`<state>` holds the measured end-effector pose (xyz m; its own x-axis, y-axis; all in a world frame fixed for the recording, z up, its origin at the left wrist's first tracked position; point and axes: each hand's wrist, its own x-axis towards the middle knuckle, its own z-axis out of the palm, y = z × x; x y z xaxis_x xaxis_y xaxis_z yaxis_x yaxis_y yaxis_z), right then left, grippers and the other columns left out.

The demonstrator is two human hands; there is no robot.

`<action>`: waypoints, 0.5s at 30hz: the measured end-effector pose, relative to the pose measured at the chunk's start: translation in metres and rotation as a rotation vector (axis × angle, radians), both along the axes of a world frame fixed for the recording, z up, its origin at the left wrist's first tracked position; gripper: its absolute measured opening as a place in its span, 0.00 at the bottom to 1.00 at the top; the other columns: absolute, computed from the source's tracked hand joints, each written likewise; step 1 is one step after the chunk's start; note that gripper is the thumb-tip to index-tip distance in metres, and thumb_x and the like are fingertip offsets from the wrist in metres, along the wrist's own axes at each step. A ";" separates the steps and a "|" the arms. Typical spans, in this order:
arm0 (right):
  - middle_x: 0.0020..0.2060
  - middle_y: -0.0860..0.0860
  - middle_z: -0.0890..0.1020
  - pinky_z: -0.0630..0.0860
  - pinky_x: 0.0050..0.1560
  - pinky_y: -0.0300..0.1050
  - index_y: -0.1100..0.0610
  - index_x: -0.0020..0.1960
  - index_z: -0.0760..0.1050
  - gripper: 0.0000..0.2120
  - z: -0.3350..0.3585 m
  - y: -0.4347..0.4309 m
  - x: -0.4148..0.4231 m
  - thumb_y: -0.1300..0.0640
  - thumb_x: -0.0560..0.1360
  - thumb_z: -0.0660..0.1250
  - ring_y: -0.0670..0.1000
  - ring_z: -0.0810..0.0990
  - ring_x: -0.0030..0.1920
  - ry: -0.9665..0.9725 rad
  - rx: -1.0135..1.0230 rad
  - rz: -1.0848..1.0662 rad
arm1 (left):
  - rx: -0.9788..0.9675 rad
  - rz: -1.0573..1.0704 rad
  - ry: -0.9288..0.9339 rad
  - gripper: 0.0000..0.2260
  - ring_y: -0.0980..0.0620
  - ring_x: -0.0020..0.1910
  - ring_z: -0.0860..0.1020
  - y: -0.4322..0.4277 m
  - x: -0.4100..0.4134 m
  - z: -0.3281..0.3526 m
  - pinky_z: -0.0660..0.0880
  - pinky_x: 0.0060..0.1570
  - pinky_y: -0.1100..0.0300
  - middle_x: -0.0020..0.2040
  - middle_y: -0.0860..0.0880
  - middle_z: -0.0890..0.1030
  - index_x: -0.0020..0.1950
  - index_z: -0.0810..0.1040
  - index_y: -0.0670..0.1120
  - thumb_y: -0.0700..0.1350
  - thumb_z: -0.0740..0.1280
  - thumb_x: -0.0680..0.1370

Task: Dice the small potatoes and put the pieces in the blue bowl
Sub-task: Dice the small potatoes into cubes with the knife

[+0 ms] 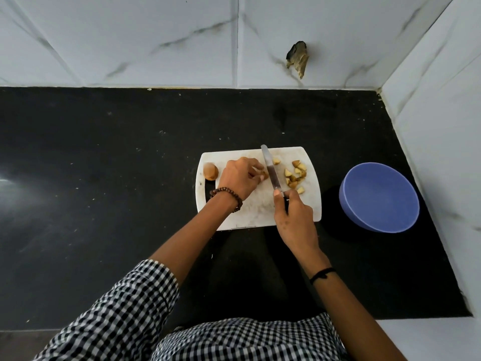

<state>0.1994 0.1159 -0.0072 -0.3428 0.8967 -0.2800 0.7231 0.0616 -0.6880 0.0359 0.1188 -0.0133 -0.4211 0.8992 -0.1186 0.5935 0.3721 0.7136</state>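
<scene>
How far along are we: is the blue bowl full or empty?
Empty: the blue bowl shows only its bare inside; the cut potato pieces lie on the white cutting board beside it.

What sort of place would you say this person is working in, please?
Probably a home kitchen corner: a black stone countertop against white marble-look wall tiles, with a white plastic cutting board holding diced potato pieces beside a round blue bowl.

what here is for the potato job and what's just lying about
For the job: knife in the right hand, potato piece under the left hand, whole potato, diced pieces, cutting board, blue bowl.
Lying about: dark lump on the wall, bead bracelet.
</scene>
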 end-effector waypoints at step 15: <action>0.41 0.53 0.80 0.79 0.41 0.50 0.57 0.55 0.72 0.20 -0.003 -0.001 -0.012 0.44 0.85 0.51 0.52 0.81 0.40 -0.095 -0.010 0.058 | -0.036 -0.025 0.021 0.06 0.56 0.44 0.80 0.005 -0.004 0.004 0.77 0.51 0.64 0.46 0.50 0.84 0.50 0.85 0.45 0.43 0.71 0.75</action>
<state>0.1873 0.1152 -0.0101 -0.3655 0.8730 -0.3230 0.7806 0.0985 -0.6172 0.0318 0.1240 -0.0094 -0.4010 0.9050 -0.1422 0.6180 0.3818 0.6873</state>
